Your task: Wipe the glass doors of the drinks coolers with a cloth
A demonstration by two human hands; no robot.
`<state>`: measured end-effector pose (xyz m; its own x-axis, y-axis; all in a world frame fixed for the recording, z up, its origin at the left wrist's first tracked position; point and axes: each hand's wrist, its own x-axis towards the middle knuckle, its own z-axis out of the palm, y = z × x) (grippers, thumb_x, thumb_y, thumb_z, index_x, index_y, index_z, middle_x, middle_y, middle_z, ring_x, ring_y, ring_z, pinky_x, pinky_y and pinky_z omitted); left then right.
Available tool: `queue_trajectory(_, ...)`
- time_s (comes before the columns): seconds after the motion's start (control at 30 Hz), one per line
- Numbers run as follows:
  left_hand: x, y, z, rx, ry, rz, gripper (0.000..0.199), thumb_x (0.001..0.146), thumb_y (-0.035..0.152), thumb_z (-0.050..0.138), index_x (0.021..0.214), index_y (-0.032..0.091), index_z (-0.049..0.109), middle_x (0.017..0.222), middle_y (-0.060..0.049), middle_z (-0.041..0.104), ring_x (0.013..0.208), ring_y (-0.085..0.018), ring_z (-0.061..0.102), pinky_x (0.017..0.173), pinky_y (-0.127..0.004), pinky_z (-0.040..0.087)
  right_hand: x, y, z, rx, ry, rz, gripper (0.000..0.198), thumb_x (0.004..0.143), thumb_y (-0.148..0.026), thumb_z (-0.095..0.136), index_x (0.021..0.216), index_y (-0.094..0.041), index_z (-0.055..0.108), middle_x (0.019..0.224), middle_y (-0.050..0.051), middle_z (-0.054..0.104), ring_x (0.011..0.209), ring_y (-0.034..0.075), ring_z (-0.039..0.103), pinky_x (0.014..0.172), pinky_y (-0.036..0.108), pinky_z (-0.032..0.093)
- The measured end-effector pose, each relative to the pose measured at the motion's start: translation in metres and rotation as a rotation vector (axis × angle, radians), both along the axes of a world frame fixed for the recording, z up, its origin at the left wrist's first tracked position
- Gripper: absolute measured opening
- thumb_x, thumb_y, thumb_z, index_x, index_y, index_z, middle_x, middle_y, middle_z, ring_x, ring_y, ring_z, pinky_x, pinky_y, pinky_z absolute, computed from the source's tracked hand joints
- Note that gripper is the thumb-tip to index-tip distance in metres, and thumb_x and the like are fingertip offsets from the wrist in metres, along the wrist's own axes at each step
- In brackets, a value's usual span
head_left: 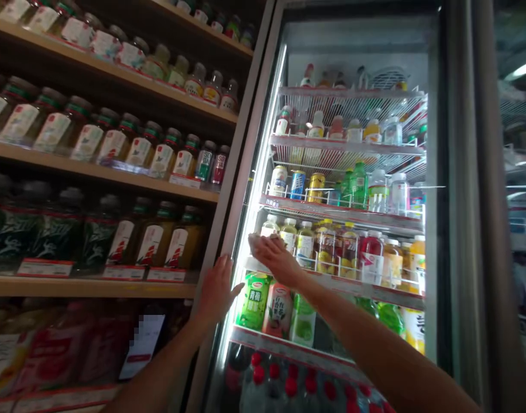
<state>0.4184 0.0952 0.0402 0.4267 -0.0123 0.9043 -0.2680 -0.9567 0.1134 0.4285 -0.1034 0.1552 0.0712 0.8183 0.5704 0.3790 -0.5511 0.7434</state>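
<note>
A tall, lit drinks fridge with a glass front (357, 51) stands ahead of me. My right hand (273, 258) reaches across to the left part of the glass, level with a row of bottled drinks. Under its fingers, pressed toward the glass, is a pale crumpled cloth (254, 241), mostly hidden by the hand. My left hand (217, 289) rests against the fridge's metal door frame (241, 218), thumb apart and fingers stretched upward, holding nothing. Just behind the glass below my right hand are a green carton-like drink (254, 301) and a red one (277, 310).
Wooden shelves (94, 287) full of bottles stand to the left, with price labels along their edges. A phone-like lit screen (143, 347) shows at lower left. Red-capped bottles (291, 384) fill the fridge bottom. Another glass-fronted unit (518, 143) is at the right.
</note>
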Motion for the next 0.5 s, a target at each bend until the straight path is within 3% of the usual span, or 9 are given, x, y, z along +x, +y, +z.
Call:
queue_trajectory(0.07,-0.003,0.010,0.000,-0.022,0.020,0.026,0.058,0.079,0.037,0.052,0.129,0.012,0.040,0.142,-0.016,0.035,0.130,-0.028,0.035,0.103,-0.046,0.034,0.001,0.017,0.009,-0.041,0.018,-0.003,0.050,0.084,-0.006,0.040,0.129,-0.026,0.047,0.142,0.001,0.038,0.134,0.020,0.029,0.111,0.045,0.025)
queue_trajectory(0.2,-0.008,0.027,0.000,-0.043,0.046,0.048,0.055,0.080,0.037,0.050,0.129,0.014,0.040,0.143,-0.015,0.032,0.130,-0.028,0.034,0.103,-0.048,0.033,0.004,0.045,0.058,0.343,0.016,-0.076,0.054,0.082,-0.002,0.037,0.132,-0.021,0.044,0.147,0.006,0.029,0.136,0.027,0.023,0.109,0.051,0.023)
queue_trajectory(0.27,-0.007,0.033,-0.005,-0.034,0.021,0.048,0.053,0.081,0.037,0.049,0.128,0.014,0.040,0.143,-0.015,0.032,0.131,-0.028,0.034,0.103,-0.049,0.034,0.004,0.054,0.058,0.334,0.057,-0.072,0.050,0.083,-0.003,0.038,0.128,-0.021,0.049,0.147,0.005,0.029,0.136,0.028,0.022,0.110,0.052,0.022)
queue_trajectory(0.33,-0.005,0.038,-0.013,-0.027,-0.013,0.047,0.053,0.080,0.037,0.049,0.127,0.012,0.041,0.142,-0.017,0.034,0.130,-0.029,0.035,0.103,-0.049,0.034,0.002,0.058,0.026,0.220,0.094,-0.044,0.045,0.084,-0.006,0.040,0.125,-0.021,0.051,0.146,0.004,0.030,0.136,0.027,0.022,0.111,0.051,0.020)
queue_trajectory(0.43,-0.002,0.046,-0.026,-0.021,-0.046,0.035,0.053,0.080,0.039,0.049,0.126,0.013,0.042,0.141,-0.018,0.035,0.129,-0.030,0.036,0.103,-0.048,0.034,-0.006,0.053,-0.050,0.003,0.082,0.019,0.042,0.086,-0.012,0.042,0.127,-0.020,0.048,0.146,0.005,0.030,0.134,0.025,0.027,0.110,0.051,0.023)
queue_trajectory(0.5,-0.002,0.050,-0.029,-0.024,-0.040,0.034,0.054,0.080,0.041,0.048,0.126,0.013,0.042,0.142,-0.018,0.034,0.129,-0.030,0.036,0.103,-0.047,0.034,-0.011,0.044,-0.083,-0.198,0.063,0.079,0.040,0.088,-0.016,0.041,0.128,-0.020,0.046,0.143,0.004,0.036,0.129,0.021,0.034,0.109,0.046,0.028)
